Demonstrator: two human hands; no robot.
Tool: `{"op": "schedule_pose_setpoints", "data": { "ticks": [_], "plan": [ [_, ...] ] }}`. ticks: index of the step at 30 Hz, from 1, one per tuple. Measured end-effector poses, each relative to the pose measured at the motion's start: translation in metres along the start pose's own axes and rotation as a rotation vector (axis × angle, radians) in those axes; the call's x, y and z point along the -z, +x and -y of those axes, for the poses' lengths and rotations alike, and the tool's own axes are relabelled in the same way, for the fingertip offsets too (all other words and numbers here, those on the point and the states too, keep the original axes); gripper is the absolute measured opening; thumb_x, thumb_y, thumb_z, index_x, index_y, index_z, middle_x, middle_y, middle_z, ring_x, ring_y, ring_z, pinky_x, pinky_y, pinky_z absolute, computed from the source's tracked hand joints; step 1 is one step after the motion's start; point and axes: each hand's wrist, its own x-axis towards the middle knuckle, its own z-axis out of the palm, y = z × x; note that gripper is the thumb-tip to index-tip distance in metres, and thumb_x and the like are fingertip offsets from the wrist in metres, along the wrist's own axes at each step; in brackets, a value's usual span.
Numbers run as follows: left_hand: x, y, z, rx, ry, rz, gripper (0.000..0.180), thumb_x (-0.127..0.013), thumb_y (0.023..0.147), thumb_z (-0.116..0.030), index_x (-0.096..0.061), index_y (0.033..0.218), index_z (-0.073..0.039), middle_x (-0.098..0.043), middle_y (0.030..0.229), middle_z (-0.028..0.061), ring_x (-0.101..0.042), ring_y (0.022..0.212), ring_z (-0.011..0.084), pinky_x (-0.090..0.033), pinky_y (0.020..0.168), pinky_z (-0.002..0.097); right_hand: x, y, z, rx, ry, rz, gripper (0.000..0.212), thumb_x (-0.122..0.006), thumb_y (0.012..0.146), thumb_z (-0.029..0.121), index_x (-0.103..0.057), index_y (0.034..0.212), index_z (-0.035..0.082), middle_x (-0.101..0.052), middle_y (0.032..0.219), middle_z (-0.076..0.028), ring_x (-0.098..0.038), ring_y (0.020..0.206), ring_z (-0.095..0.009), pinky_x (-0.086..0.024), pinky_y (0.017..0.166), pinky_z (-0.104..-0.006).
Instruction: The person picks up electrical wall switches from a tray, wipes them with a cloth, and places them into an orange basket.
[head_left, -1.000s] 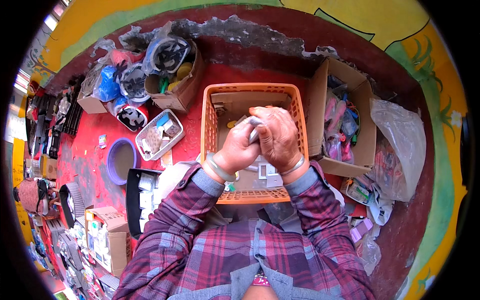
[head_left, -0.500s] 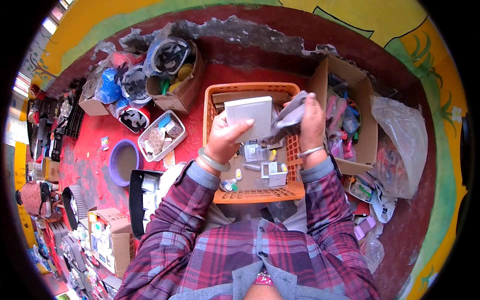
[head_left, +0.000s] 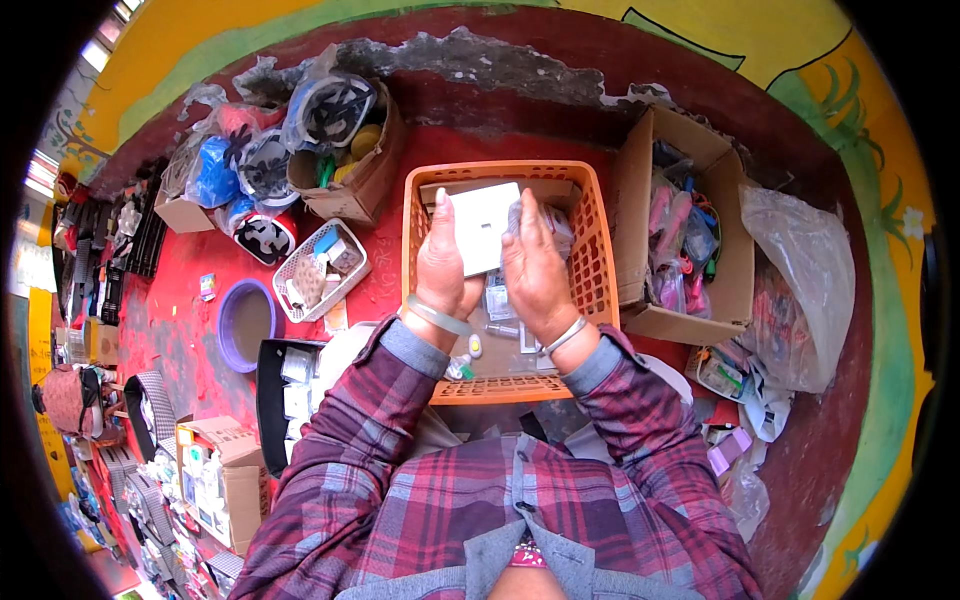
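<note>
A flat white square panel with a small square mark near its middle is held tilted above an orange plastic basket. My left hand grips its left edge, thumb up along the side. At the opposite edge, my right hand presses a grey cloth against the panel, fingers straight and close together. Most of the cloth is hidden behind that hand. Inside the basket, below my hands, lie a small white and yellow oval piece and several other small items, partly covered by my hands.
Right of the basket stands a cardboard box of colourful packaged goods, beside a clear plastic bag. On the left are a white basket, a purple basin, a black tray and a box with bagged helmets.
The white panel has turned and now shows a face with a small square mark. My right hand has moved left and brought the grey cloth against the panel's edge.
</note>
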Motion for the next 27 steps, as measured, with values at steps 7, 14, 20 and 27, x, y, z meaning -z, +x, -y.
{"op": "schedule_pose_setpoints", "data": {
  "ticks": [7, 14, 20, 27],
  "plan": [
    [-0.005, -0.004, -0.002, 0.113, 0.134, 0.084, 0.052, -0.041, 0.098, -0.045, -0.053, 0.12, 0.001, -0.063, 0.11, 0.0111, -0.062, 0.097, 0.0217, -0.049, 0.088, 0.0343, 0.007, 0.01, 0.004, -0.048, 0.033, -0.094, 0.053, -0.045, 0.096, 0.016, -0.026, 0.142, -0.004, -0.048, 0.126, -0.03, -0.054, 0.111, -0.041, -0.046, 0.092, -0.0392],
    [-0.014, -0.013, 0.012, 0.119, 0.223, 0.041, 0.053, -0.041, 0.098, -0.045, -0.059, 0.11, 0.003, -0.064, 0.099, 0.0089, -0.062, 0.086, 0.0143, -0.05, 0.079, 0.0271, 0.011, 0.019, -0.021, -0.055, 0.094, -0.221, 0.046, -0.043, 0.099, 0.026, -0.041, 0.135, -0.002, -0.063, 0.1, -0.026, -0.064, 0.092, -0.037, -0.05, 0.077, -0.0394],
    [-0.01, 0.009, -0.012, -0.17, 0.042, -0.101, 0.055, -0.033, 0.099, -0.049, -0.054, 0.118, -0.001, -0.064, 0.106, 0.0099, -0.063, 0.096, 0.0216, -0.049, 0.088, 0.0343, 0.0, -0.002, -0.017, -0.315, 0.423, 0.038, 0.041, -0.041, 0.1, 0.027, -0.047, 0.127, -0.003, -0.064, 0.099, -0.017, -0.062, 0.093, -0.023, -0.048, 0.08, -0.0322],
    [-0.009, -0.002, 0.022, -0.219, 0.185, -0.066, 0.053, -0.032, 0.101, -0.044, -0.045, 0.13, -0.001, -0.06, 0.116, 0.008, -0.056, 0.107, 0.0193, -0.042, 0.096, 0.0332, 0.006, 0.015, 0.012, -0.655, 1.392, -0.259, 0.033, -0.044, 0.1, 0.025, -0.052, 0.12, 0.001, -0.062, 0.108, -0.011, -0.062, 0.098, -0.019, -0.051, 0.085, -0.032]
  ]
}}
